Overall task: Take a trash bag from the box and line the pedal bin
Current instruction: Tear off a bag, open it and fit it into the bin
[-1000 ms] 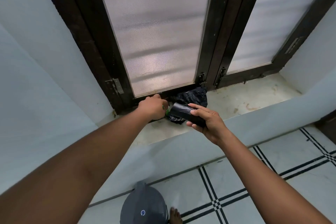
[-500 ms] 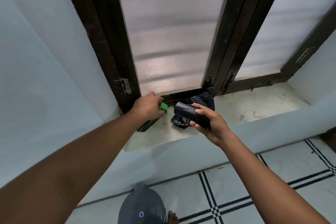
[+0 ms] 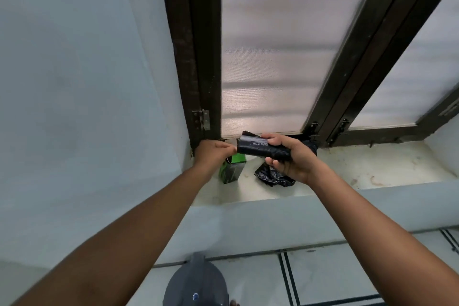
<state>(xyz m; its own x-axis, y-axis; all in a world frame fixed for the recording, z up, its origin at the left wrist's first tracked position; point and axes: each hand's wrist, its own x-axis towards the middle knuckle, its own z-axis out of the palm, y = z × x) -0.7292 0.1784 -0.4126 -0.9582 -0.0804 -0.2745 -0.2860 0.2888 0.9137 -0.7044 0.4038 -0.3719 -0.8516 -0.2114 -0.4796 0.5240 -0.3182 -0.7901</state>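
Note:
My right hand [image 3: 293, 158] grips a black roll of trash bags [image 3: 258, 149], held level above the window sill. A loose corner of bag sticks up at the roll's left end. My left hand [image 3: 213, 153] hovers just left of that end with fingers pinched together; whether they touch the roll is unclear. Below the left hand a green and black box [image 3: 232, 169] stands on the sill. The grey pedal bin [image 3: 196, 285] sits on the floor at the bottom, lid closed.
A crumpled black plastic bag [image 3: 273, 176] lies on the stained sill [image 3: 372, 169] under my right hand. A dark-framed frosted window [image 3: 268, 57] rises behind. Pale wall is at left, and a tiled floor [image 3: 335, 278] with dark lines lies below.
My left hand let go of the green box and rose to the roll's left end. The right hand lifted the roll slightly. The view shifted left and closer.

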